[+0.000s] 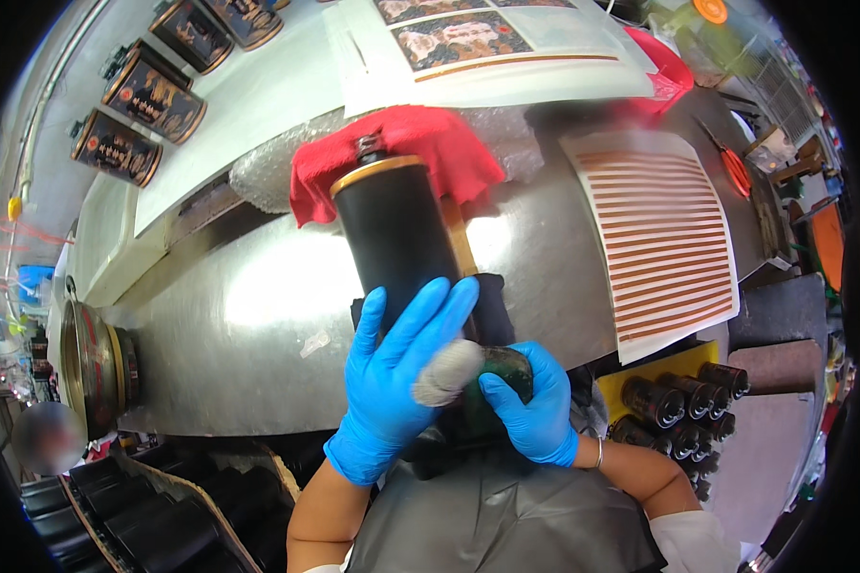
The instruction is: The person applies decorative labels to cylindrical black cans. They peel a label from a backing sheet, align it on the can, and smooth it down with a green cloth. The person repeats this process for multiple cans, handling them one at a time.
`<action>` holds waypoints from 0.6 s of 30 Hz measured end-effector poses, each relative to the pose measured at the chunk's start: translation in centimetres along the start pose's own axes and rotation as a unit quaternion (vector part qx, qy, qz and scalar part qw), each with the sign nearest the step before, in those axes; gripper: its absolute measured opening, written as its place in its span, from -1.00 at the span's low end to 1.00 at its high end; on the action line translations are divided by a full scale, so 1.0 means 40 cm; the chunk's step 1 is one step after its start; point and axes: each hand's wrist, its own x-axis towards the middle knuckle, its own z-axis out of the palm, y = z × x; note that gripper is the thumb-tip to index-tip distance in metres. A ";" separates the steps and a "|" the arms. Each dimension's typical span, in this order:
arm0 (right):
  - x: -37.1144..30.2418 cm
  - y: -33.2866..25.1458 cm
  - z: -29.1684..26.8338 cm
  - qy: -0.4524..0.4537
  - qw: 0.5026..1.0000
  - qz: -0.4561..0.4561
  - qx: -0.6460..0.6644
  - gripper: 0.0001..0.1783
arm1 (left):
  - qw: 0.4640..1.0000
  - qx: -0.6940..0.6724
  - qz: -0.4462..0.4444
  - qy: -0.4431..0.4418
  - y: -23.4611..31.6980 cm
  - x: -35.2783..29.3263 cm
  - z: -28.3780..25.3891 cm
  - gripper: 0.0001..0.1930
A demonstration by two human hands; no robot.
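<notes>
Holding a black cylindrical canister (398,234) flat on the steel desk (258,286), we work at its near end with both gloved hands. Our left hand (392,382) lies over the near part of the body with fingers spread and only lightly curled, and a grey wad of cloth (447,372) sits pressed under the fingers. Our right hand (535,406) is closed around the near end of the canister, gripping it from the right side. The far end, ringed by a gold band (377,174), rests on a red cloth (401,153) laid over bubble wrap (268,172).

We judge the canister to be rigid and moderately light, with a smooth lacquered skin that is likely slippery under gloves and prone to scuffing. The sound place to hold it appears to be around the body near either end, not on the gold band.

A sheet of striped label strips (659,239) lies to the right. Finished decorated canisters (153,95) stand far left, and further black ones (683,401) are stacked near right.
</notes>
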 end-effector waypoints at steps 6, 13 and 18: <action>0.014 0.001 -0.004 -0.005 1.000 0.025 0.002 -0.76 | 0.820 -0.456 -0.255 0.235 -0.006 -0.097 0.074 -0.20; 0.013 -0.001 -0.012 -0.005 0.998 -0.018 -0.060 -0.75 | 0.996 0.073 -0.024 0.050 -0.008 -0.031 0.015 -0.47; 0.020 0.002 0.002 -0.021 0.999 0.034 0.009 -0.75 | 0.812 -0.387 -0.297 0.322 -0.020 -0.128 0.100 -0.30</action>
